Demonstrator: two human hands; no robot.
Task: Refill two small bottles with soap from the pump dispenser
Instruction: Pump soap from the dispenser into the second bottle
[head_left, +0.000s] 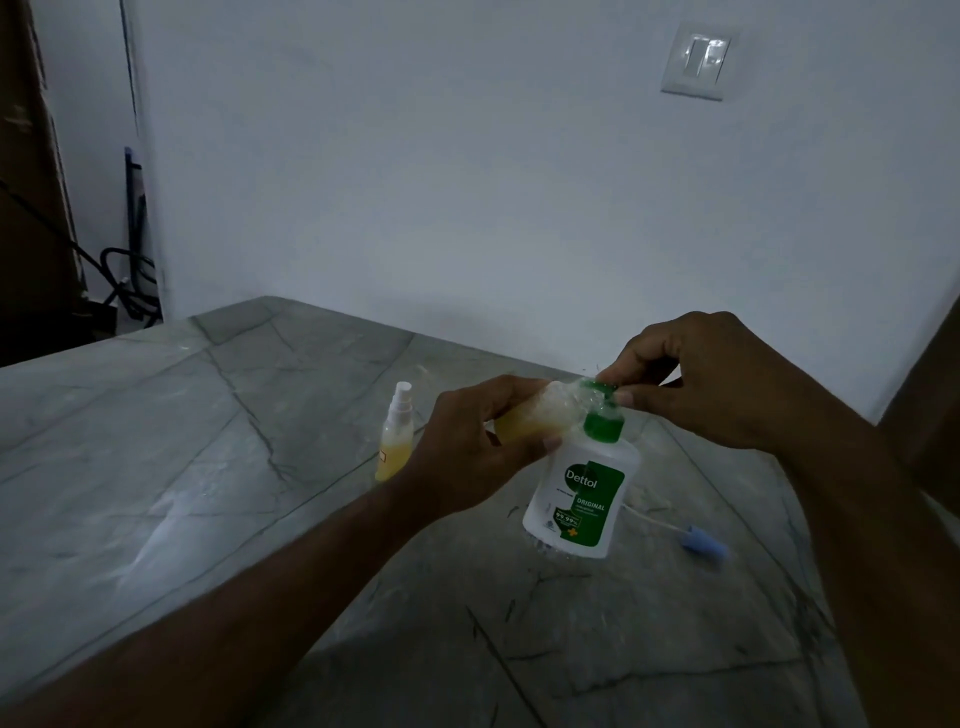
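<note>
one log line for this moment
left hand: holds small bottle at pump | right hand: on pump | spray bottle: standing on table

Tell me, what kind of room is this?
Probably a plain room in a home, dimly lit: a grey stone-patterned table against a bare white wall, a light switch on it, and cables in the left corner.

Both bare forearms reach in from 6 o'clock and meet near centre. The left hand has its fingers curled in a grip, thumb toward 3 o'clock. The right hand, at 2 o'clock from it, pinches downward with bent fingertips.
</note>
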